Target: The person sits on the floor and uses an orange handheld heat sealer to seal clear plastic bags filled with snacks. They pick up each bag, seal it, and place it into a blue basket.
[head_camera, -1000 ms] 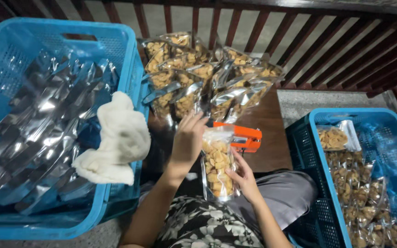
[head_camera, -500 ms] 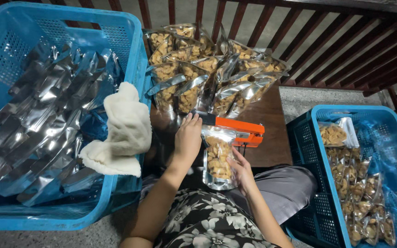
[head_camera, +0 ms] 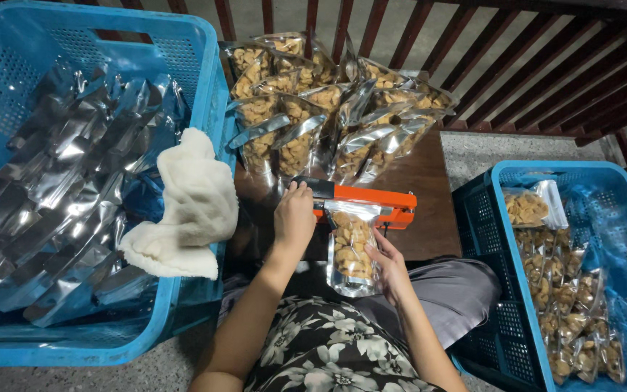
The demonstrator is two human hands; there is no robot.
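The left hand [head_camera: 294,215] presses palm-down on the orange sealer [head_camera: 361,204], fingers curled over its handle. The right hand [head_camera: 388,267] grips the lower edge of a clear snack pouch [head_camera: 350,247], whose top lies under the sealer's bar on the brown desk [head_camera: 422,210]. Filled pouches [head_camera: 313,101] are heaped at the desk's far side. A left blue crate [head_camera: 205,87] holds silver empty bags [head_camera: 59,181], with a white cloth [head_camera: 186,207] over its rim. A right crate [head_camera: 488,239] holds sealed pouches [head_camera: 567,297].
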